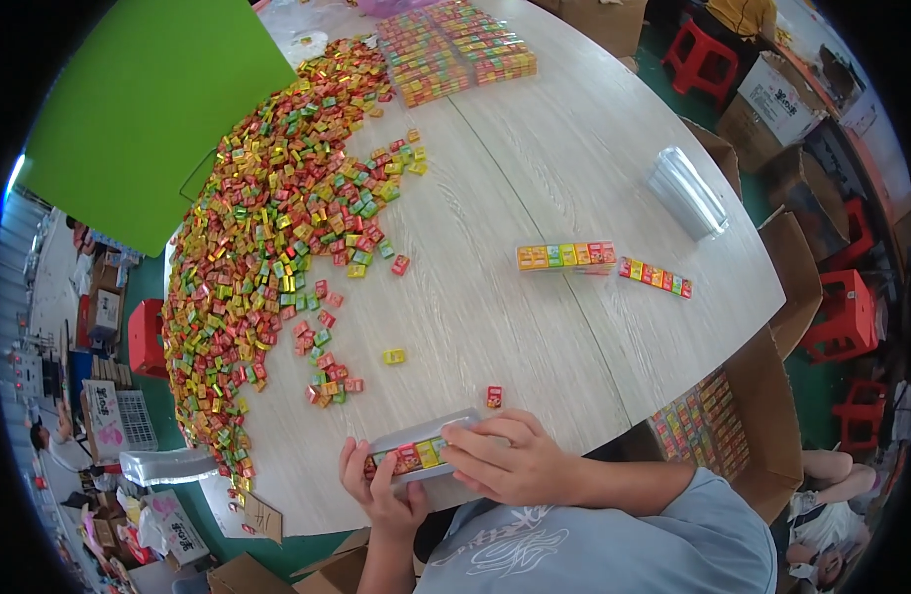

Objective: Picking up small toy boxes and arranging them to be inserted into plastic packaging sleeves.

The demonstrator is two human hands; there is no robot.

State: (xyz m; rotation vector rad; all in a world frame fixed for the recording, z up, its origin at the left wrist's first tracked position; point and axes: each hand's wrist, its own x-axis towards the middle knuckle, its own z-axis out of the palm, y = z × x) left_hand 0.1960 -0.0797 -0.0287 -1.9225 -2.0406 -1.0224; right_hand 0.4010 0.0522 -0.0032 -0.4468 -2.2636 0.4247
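My left hand (386, 497) grips one end of a narrow clear plastic tray (391, 438), its fingers and thumb around the sides. Inside the tray lies a row of small wrapped sweets (408, 459) in red, yellow and green. My right hand (503, 457) is at the tray's other end, fingertips drawn together over the row; what they hold, if anything, is hidden. Just beyond the right hand a single red sweet (494, 397) lies on the table, and a yellow sweet (394, 356) sits farther left.
A large heap of sweets (277, 208) covers the table's left side. Filled rows (564, 256) and a shorter row (656, 277) lie to the right, near stacked empty trays (688, 193). Packed sweets (455, 49) stand at the back. An open carton (762, 416) adjoins the table's right edge.
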